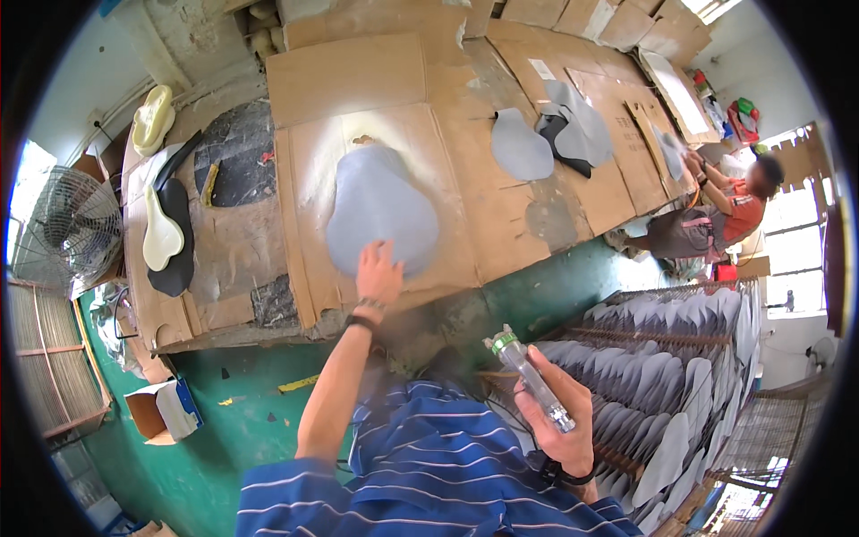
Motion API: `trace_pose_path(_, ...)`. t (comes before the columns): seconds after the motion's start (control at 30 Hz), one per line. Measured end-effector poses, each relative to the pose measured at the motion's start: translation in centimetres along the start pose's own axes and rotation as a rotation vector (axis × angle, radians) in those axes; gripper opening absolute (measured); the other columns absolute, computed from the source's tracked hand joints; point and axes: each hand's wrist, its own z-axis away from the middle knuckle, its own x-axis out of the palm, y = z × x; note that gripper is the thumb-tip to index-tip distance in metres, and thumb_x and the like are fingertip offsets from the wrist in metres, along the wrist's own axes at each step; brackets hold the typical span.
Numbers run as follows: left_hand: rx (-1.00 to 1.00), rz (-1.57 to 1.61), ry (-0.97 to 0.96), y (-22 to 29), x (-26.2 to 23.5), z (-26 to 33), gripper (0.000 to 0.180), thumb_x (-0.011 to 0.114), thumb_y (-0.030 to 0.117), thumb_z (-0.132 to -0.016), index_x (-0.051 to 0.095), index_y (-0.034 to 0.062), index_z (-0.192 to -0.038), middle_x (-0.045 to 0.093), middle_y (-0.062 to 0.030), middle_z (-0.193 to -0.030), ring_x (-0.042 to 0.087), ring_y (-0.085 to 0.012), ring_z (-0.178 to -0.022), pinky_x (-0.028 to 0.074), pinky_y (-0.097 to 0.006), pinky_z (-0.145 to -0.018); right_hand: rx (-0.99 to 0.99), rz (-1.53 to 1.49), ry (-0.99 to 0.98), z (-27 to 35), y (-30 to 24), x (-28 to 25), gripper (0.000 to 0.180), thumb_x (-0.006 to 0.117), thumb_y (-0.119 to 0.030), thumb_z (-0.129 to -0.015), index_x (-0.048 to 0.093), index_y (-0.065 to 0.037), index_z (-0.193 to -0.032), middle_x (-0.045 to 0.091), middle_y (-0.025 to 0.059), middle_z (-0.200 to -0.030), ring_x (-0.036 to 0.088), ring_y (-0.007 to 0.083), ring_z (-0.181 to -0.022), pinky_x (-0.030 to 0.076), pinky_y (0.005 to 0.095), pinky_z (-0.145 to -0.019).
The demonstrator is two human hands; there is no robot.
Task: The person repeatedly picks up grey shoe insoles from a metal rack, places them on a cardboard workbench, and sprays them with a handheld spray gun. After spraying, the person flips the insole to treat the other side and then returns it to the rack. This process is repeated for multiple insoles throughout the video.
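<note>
A grey, saddle-shaped sheet (380,210) lies on cardboard at the middle of the table, its broad end toward me. Pale overspray surrounds its narrow upper part. My left hand (379,276) rests on the sheet's near edge, fingers stretched out and apart, gripping nothing. Below the table edge, at the right, my right hand (565,407) is closed around a silver spray gun (530,380) with a green ring near its nozzle. The nozzle points up and left, apart from the sheet. My palm and fingers hide part of the gun's body.
Loose grey sheets (523,148) lie farther right on the table. Cream saddle-shaped pieces (163,234) lie at its left, near a fan (67,219). Racks of grey sheets (658,385) stand at my right. Another person (738,215) works at the table's far right.
</note>
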Motion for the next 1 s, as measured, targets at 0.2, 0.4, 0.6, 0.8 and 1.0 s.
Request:
trace_pose_path(0.2,0.053,-0.287,-0.266,3.2,7.2,-4.3,0.055,0.075,0.035,-0.083,0.061,0.0154,-0.133,0.046,-0.0138,-0.146,0.035,-0.0362,-0.142,0.033,-0.064,-0.109,0.055,-0.040,0.012,1.5,0.8,0.4,0.052,0.074,0.002,-0.087,0.060,0.004,-0.137,0.069,0.0161,-0.091,0.067,0.0228,-0.074,0.053,0.0317,-0.069)
trace_pose_path(0.4,0.223,-0.308,-0.271,1.8,5.7,-1.7,0.050,0.075,0.038,-0.084,0.062,0.0168,-0.127,0.045,-0.0127,-0.145,0.034,-0.0374,-0.142,0.032,-0.065,-0.109,0.012,-0.019,-0.022,1.9,2.4,-0.6,0.056,0.075,0.003,-0.084,0.059,0.002,-0.138,0.070,0.0170,-0.093,0.067,0.0261,-0.073,0.053,0.0323,-0.069)
trace_pose_path(0.6,0.128,-0.158,-0.293,1.7,5.1,-3.2,0.060,0.072,0.036,-0.088,0.048,0.0135,-0.139,0.053,-0.0143,-0.140,0.054,-0.0341,-0.128,0.030,-0.068,-0.110,-0.055,-0.022,-0.034,1.1,2.1,-1.0,0.056,0.076,0.002,-0.084,0.059,0.002,-0.138,0.069,0.0177,-0.093,0.066,0.0282,-0.073,0.053,0.0331,-0.069)
trace_pose_path(0.8,0.055,-0.051,-0.312,2.4,4.3,-3.7,0.064,0.071,0.030,-0.091,0.039,0.0108,-0.143,0.054,-0.0170,-0.136,0.057,-0.0359,-0.124,0.032,-0.064,-0.113,-0.062,0.014,-0.006,0.0,1.5,-1.7,0.053,0.075,0.001,-0.086,0.060,0.003,-0.137,0.068,0.0167,-0.090,0.065,0.0251,-0.071,0.052,0.0328,-0.067)
trace_pose_path(1.0,0.160,0.020,-0.200,0.7,3.5,-2.1,0.060,0.071,0.026,-0.089,0.046,0.0091,-0.141,0.048,-0.0200,-0.144,0.056,-0.0389,-0.124,0.032,-0.059,-0.116,-0.111,0.064,0.011,-1.4,-0.4,-2.2,0.053,0.075,0.002,-0.085,0.060,0.006,-0.135,0.071,0.0176,-0.096,0.068,0.0256,-0.077,0.053,0.0322,-0.071)
